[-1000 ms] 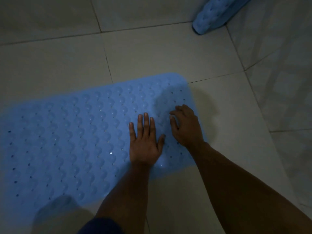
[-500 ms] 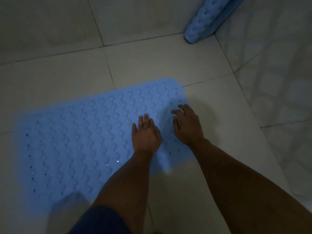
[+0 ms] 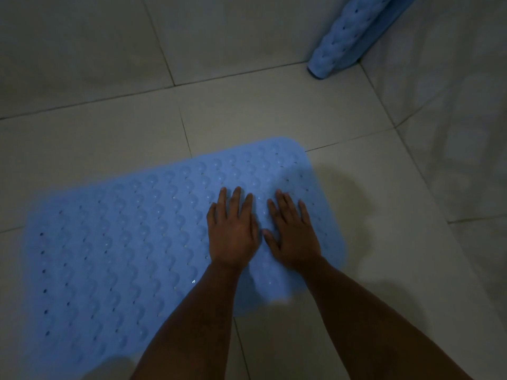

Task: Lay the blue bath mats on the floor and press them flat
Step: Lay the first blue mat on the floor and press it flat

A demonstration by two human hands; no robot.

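Two bare forearms are seen entering from the bottom edge of the frame, the left one from the lower middle and the right one from the lower right corner. Both are stretched forward over a blue bath mat [image 3: 115,256], which is spread flat on the tiled floor [image 3: 247,113] and fills the lower left and centre of the frame. The mat's surface is covered with rows of rounded bumps and small holes, and its rounded far right corner is seen just above the centre of the frame.

The left hand [image 3: 232,234] is laid palm down on the right part of the mat, its fingers straight and kept close together. The right hand [image 3: 293,237] is placed just beside it, also palm down, with its fingers straight and slightly spread; nothing is gripped by either hand. The two hands are set side by side, close but not touching, near the mat's right edge. A soft shadow is cast on the pale tiles to the right of the hands.

Further off, in the upper right of the frame, a second blue mat [image 3: 348,31] is seen rolled into a tube, its lower end resting on the floor where the floor meets a pale wall [image 3: 452,133].
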